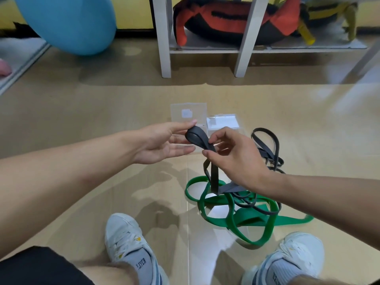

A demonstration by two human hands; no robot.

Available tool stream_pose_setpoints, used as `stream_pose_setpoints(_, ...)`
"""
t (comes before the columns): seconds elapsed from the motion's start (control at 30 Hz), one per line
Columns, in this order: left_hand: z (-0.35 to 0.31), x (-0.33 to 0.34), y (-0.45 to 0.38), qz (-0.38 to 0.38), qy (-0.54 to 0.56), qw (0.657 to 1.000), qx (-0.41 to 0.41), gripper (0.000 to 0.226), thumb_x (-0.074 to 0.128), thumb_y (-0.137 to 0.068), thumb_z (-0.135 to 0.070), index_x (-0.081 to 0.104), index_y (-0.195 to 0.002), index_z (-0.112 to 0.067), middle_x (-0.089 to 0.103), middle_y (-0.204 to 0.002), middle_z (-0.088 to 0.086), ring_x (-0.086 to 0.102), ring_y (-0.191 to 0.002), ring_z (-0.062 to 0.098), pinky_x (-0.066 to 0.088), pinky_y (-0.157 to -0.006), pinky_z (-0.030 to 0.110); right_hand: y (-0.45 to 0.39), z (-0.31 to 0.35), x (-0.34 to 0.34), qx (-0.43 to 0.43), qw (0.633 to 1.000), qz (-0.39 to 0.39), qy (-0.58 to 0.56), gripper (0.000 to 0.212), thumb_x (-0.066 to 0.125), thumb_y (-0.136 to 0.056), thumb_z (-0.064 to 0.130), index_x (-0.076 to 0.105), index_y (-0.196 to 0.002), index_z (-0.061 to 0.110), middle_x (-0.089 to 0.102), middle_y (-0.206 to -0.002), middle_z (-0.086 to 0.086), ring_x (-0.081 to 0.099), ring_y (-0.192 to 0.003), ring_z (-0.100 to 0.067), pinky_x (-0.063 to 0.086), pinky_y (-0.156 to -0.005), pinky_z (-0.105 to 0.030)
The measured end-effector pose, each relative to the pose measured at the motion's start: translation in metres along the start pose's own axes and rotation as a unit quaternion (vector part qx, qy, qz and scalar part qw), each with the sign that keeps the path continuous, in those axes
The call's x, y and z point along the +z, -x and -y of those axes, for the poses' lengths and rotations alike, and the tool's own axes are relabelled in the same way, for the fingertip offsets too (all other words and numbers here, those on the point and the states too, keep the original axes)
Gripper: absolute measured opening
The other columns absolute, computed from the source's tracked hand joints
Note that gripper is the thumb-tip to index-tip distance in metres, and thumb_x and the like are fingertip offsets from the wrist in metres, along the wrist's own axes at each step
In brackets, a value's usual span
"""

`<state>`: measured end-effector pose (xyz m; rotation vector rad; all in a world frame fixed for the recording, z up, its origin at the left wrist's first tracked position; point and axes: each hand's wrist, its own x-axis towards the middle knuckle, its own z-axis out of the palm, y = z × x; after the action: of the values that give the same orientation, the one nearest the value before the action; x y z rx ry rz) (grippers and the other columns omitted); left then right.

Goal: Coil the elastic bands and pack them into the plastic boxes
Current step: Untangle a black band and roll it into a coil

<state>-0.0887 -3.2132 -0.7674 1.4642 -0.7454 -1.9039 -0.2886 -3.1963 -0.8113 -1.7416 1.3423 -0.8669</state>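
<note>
A dark grey elastic band point(198, 138) is raised over the floor, its folded end forming a small loop. My left hand point(164, 141) pinches the tip of that loop with thumb and fingers. My right hand point(234, 155) pinches the band just below the loop; its tail hangs down to the pile. A wide green band point(244, 217) lies tangled on the floor under my right forearm. A thinner dark band point(267, 149) lies looped to the right. Two clear plastic boxes sit behind my hands: a flat one point(188, 112) and a smaller one point(223, 121).
My two white shoes point(127, 241) point(296, 254) flank the bands on the wooden floor. A white shelf unit point(164, 48) holding a red and black bag point(226, 19) stands ahead. A blue exercise ball point(67, 21) rests at the upper left.
</note>
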Motion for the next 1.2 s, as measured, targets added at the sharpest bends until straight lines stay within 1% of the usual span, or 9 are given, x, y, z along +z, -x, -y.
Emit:
stream_pose_setpoints(0.17, 0.002, -0.001, 0.000, -0.012, 0.023, 1.000, -0.016, 0.009, 0.071, -0.092, -0.019, 0.072, -0.092, -0.010, 0.075, -0.092, 0.010, 0.073, -0.067, 0.014, 0.062, -0.067, 0.019, 0.002, -0.001, 0.000, 0.014, 1.000, 0.013, -0.011, 0.022, 0.082, -0.082, 0.020, 0.065, -0.093, 0.026, 0.072, -0.087, 0.009, 0.069, -0.083, -0.005, 0.059, -0.082, -0.032)
stream_pose_setpoints(0.33, 0.006, 0.008, 0.000, -0.014, 0.037, 0.999, 0.016, 0.007, 0.071, -0.092, -0.013, 0.068, -0.085, -0.010, 0.073, -0.074, 0.007, 0.067, -0.057, 0.008, 0.059, -0.063, 0.014, 0.001, 0.010, 0.004, 0.011, 0.998, 0.008, -0.054, 0.027, 0.088, -0.075, 0.029, 0.067, -0.091, 0.024, 0.074, -0.089, 0.007, 0.071, -0.090, -0.011, 0.060, -0.086, -0.036)
stream_pose_setpoints(0.47, 0.005, 0.014, 0.000, -0.017, 0.041, 0.999, 0.020, 0.007, 0.075, -0.087, -0.017, 0.070, -0.084, -0.012, 0.070, -0.068, 0.003, 0.060, -0.054, 0.005, 0.056, -0.059, 0.012, -0.001, 0.013, 0.003, -0.010, 1.000, -0.008, -0.027, 0.026, 0.089, -0.076, 0.025, 0.067, -0.090, 0.025, 0.072, -0.088, 0.013, 0.069, -0.090, -0.005, 0.057, -0.089, -0.024)
stream_pose_setpoints(0.63, 0.005, 0.014, 0.002, -0.012, 0.033, 0.999, 0.003, 0.011, 0.077, -0.082, -0.021, 0.070, -0.082, -0.013, 0.070, -0.069, 0.003, 0.056, -0.052, 0.004, 0.054, -0.054, 0.010, -0.002, 0.013, -0.002, -0.014, 0.999, 0.003, -0.031, 0.025, 0.089, -0.075, 0.017, 0.070, -0.092, 0.017, 0.070, -0.083, 0.011, 0.066, -0.080, 0.002, 0.049, -0.076, -0.008)
stream_pose_setpoints(0.73, 0.003, 0.013, 0.002, -0.003, 0.063, 0.998, -0.006, 0.012, 0.075, -0.085, -0.022, 0.071, -0.082, -0.011, 0.069, -0.071, 0.001, 0.058, -0.051, 0.003, 0.054, -0.052, 0.010, -0.001, 0.013, -0.002, -0.016, 0.997, -0.016, -0.068, 0.024, 0.088, -0.076, 0.015, 0.073, -0.095, 0.016, 0.074, -0.084, 0.010, 0.070, -0.083, -0.001, 0.055, -0.083, -0.015)
stream_pose_setpoints(0.83, 0.000, 0.013, 0.003, 0.011, 0.103, 0.995, -0.007, 0.019, 0.077, -0.076, -0.026, 0.071, -0.084, -0.009, 0.068, -0.074, 0.001, 0.062, -0.053, 0.004, 0.054, -0.051, 0.010, -0.003, 0.019, -0.004, -0.015, 0.992, -0.047, -0.116, 0.023, 0.087, -0.077, 0.013, 0.079, -0.098, 0.014, 0.079, -0.088, 0.006, 0.075, -0.086, -0.009, 0.060, -0.088, -0.028)
stream_pose_setpoints(0.93, 0.001, 0.016, 0.004, 0.014, 0.086, 0.996, 0.000, 0.025, 0.077, -0.073, -0.032, 0.073, -0.086, -0.011, 0.068, -0.071, -0.002, 0.061, -0.057, 0.004, 0.053, -0.052, 0.011, -0.006, 0.027, -0.007, -0.037, 0.989, -0.064, -0.130, 0.022, 0.085, -0.079, 0.010, 0.080, -0.101, 0.011, 0.080, -0.094, 0.003, 0.076, -0.089, -0.010, 0.060, -0.090, -0.035)
stream_pose_setpoints(1.07, 0.003, 0.019, 0.003, -0.003, 0.054, 0.998, 0.016, 0.022, 0.076, -0.082, -0.032, 0.073, -0.088, -0.011, 0.061, -0.072, 0.000, 0.053, -0.060, 0.006, 0.054, -0.056, 0.013, -0.009, 0.030, -0.010, -0.063, 0.992, -0.069, -0.088, 0.020, 0.084, -0.080, 0.009, 0.081, -0.099, 0.013, 0.079, -0.096, 0.005, 0.075, -0.091, -0.004, 0.059, -0.091, -0.032)
stream_pose_setpoints(1.2, 0.003, 0.020, 0.004, -0.003, -0.015, 0.999, 0.031, 0.025, 0.067, -0.095, -0.032, 0.074, -0.092, -0.008, 0.065, -0.078, 0.002, 0.061, -0.068, 0.011, 0.057, -0.069, 0.021, -0.007, 0.029, -0.012, -0.047, 0.996, -0.054, -0.048, 0.026, 0.085, -0.078, 0.012, 0.070, -0.098, 0.020, 0.077, -0.088, 0.013, 0.073, -0.088, 0.002, 0.059, -0.085, -0.024)
